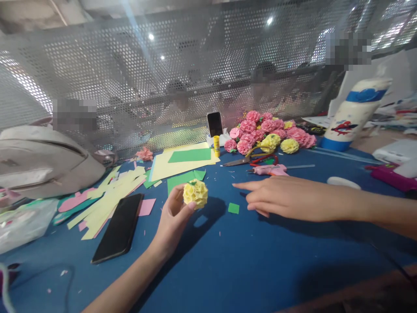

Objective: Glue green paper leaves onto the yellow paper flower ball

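My left hand [174, 217] grips a yellow paper flower ball [196, 194] between thumb and fingers, raised over the blue table [208, 269]. A bit of green shows on top of the ball. Over the table to the right, my right hand [273, 198] is open, its index finger stretched out to the left and nothing in it. Just left of its fingers lies a small green paper square [233, 208]. Behind that hand rest a pink glue gun [269, 170] and scissors [241, 161] with yellowish handles. Green paper [182, 179] lies behind the flower ball.
Pink paper flower balls [269, 126] are heaped at the back, beside a propped phone [215, 124] and a glue stick [216, 146]. A black phone [120, 228] and paper strips [114, 195] lie left, near a bag [48, 161]. A bottle [355, 115] stands right.
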Demonstrator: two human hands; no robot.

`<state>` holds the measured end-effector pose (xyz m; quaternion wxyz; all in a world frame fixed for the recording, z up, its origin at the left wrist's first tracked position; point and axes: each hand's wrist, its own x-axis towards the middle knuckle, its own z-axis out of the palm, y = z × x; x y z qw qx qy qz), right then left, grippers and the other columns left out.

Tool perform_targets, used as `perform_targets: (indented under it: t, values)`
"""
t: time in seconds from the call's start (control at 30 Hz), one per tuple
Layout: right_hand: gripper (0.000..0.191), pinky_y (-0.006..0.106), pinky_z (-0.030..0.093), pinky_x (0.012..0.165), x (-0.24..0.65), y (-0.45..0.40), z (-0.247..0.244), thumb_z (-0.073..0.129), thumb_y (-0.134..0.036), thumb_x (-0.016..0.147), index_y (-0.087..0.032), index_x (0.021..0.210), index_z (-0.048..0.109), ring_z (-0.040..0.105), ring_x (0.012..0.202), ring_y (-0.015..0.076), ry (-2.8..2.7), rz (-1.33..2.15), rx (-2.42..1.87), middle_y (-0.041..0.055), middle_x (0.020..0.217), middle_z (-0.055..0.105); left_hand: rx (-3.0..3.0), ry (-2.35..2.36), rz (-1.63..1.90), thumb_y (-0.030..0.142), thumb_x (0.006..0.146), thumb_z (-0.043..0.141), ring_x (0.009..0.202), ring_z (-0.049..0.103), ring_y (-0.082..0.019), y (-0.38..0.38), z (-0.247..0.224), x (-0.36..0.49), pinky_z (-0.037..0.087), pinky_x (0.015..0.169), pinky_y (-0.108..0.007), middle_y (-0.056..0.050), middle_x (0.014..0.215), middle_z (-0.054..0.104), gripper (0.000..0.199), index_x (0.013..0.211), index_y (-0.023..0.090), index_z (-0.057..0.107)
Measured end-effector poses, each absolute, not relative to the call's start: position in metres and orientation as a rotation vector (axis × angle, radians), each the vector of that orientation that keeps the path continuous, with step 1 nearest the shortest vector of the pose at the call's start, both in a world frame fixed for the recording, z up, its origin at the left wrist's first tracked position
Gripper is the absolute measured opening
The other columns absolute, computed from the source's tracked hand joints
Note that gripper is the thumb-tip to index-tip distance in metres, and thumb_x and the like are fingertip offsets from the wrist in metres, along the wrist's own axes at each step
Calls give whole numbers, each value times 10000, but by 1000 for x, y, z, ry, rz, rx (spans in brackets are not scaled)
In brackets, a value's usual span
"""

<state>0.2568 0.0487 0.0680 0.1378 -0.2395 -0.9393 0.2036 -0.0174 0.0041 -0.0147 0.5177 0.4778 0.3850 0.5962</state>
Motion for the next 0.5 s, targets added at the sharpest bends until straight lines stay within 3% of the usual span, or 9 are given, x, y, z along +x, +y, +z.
perform_targets:
  t: [0.1,0.2,0.27,0.33,0.4,0.47,0.5]
  values:
    - [424,447,396,1090,246,61,69,435,-361,1010,-212,638,575,409,1414,273,-2727,1066,-590,92,1178,705,1212,830,1318,350,760,804,970,634,-200,1,-17,-17,512,870,-312,-40,1089,655,447,1143,255,594]
    - [428,435,330,1152,230,69,64,479,-393,1002,-193,626,522,408,1413,242,-2168,1737,-417,95,1405,577,1241,752,1208,332,744,819,969,634,-213,-2,-16,-15,512,850,-319,-51,1082,643,492,1161,255,569]
    - [447,392,342,1149,220,70,59,451,-368,1019,-191,609,454,430,1394,197,-1695,2066,-321,80,1429,556,1244,728,1168,323,745,816,1000,633,-230,-3,-15,-14,509,851,-324,-61,1091,636,498,1164,252,556]
    - [440,323,436,1053,212,70,57,452,-316,1024,-194,605,394,560,1253,153,-1310,2217,-243,65,1257,662,1246,721,1162,324,753,808,1027,626,-241,-3,-14,-14,506,860,-329,-71,1112,628,495,1169,249,551]
    - [413,250,518,831,208,72,56,472,-277,1018,-196,622,387,671,876,104,-1108,2265,-219,10,849,689,1248,723,1171,325,762,801,1015,620,-228,-2,-14,-15,503,860,-320,-71,1119,623,484,1173,248,556]
    - [393,193,446,564,207,75,56,482,-296,1015,-193,641,415,480,481,62,-1151,2236,-227,-73,547,463,1246,725,1182,330,774,792,984,617,-205,0,-15,-16,500,856,-304,-63,1109,623,465,1173,250,568]
    - [393,185,357,473,207,77,56,480,-331,1014,-191,649,437,334,400,56,-1267,2169,-241,-96,500,351,1241,726,1186,334,780,788,972,615,-195,0,-15,-17,498,853,-294,-59,1098,624,455,1173,249,574]
